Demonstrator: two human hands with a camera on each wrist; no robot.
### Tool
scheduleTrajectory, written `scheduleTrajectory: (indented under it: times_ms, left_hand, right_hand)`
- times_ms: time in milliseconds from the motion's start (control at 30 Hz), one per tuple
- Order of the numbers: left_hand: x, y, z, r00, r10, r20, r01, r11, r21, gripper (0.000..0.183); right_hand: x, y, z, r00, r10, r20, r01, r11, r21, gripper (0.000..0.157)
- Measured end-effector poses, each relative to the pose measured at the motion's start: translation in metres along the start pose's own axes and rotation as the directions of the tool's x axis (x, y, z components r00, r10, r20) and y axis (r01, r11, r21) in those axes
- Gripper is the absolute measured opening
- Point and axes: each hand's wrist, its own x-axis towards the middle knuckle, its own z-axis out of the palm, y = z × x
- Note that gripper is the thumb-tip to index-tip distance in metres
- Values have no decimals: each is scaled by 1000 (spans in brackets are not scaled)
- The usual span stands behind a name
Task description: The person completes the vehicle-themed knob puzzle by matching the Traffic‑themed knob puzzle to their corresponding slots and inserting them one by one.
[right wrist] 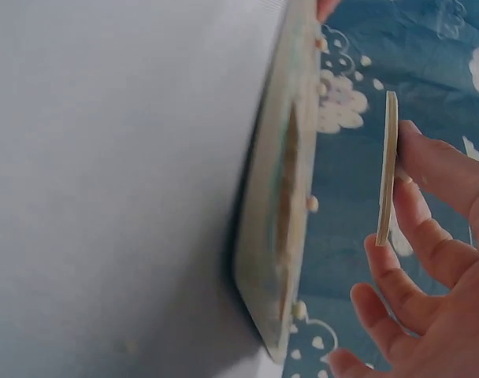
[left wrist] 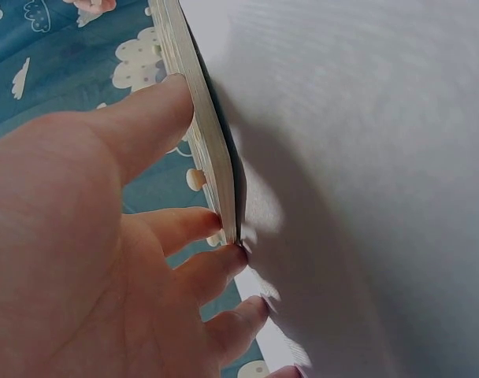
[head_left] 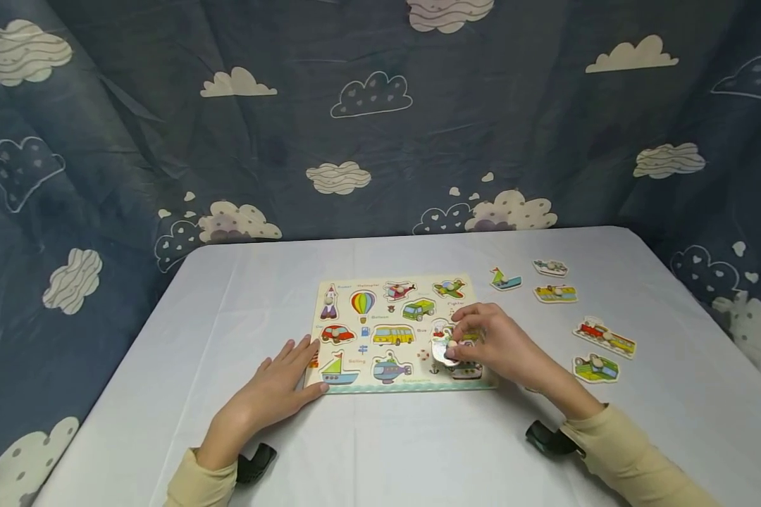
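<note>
A wooden knob puzzle board point(head_left: 349, 389) with printed vehicles lies on the table. My left hand point(head_left: 273, 393) rests at its left edge, fingers spread and fairly straight. In the left wrist view, the thumb and fingertips touch the board's edge point(left wrist: 216, 150). Over the board's lower right part, my right hand point(head_left: 497, 341) pinches a puzzle piece point(head_left: 442, 352) by its knob. Edge-on in the right wrist view, this thin wooden piece point(right wrist: 388, 169) stands apart from the board point(right wrist: 259, 268). Glare and the fingers hide most of its picture.
Right of the board lie loose pieces: a sailboat point(head_left: 506, 280), a racing car point(head_left: 550, 267), a yellow and blue piece point(head_left: 555, 293), a red and yellow train point(head_left: 604, 338) and a green truck point(head_left: 596, 368). White cloth covers the table point(head_left: 380, 451); a cloud-patterned curtain point(head_left: 368, 141) hangs behind.
</note>
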Motion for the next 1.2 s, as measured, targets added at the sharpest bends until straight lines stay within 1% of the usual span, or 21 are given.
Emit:
scheduleTrajectory:
  times_ms: [100, 233, 433, 833, 1067, 1200]
  left_hand:
    - [1, 0, 0, 1000, 3, 3, -3, 1000, -3, 77]
    - [1, 0, 0, 1000, 7, 2, -7, 1000, -4, 77]
    - [1, 0, -1, 1000, 9, 0, -9, 1000, -9, 76]
    - [-1, -1, 0, 1000, 9, -4, -9, 1000, -19, 76]
    - [0, -1, 0, 1000, 9, -6, -9, 1000, -20, 76]
    - [0, -1, 0, 1000, 8, -8, -9, 1000, -21, 76]
  right_hand:
    - [-1, -1, 5, 999, -28, 19, 29, 999, -29, 21]
    - [1, -6, 11, 996, -57, 69, 61, 996, -59, 21]
    - [7, -13, 21, 989, -88, 122, 96, 993, -65, 21]
    - [24, -32, 43, 986, -121, 117, 135, 984, -117, 22]
    - [31, -40, 55, 975, -140, 171, 171, 968, -182, 21]
    - [35, -43, 59, 971, -155, 185, 194, 956, -218, 22]
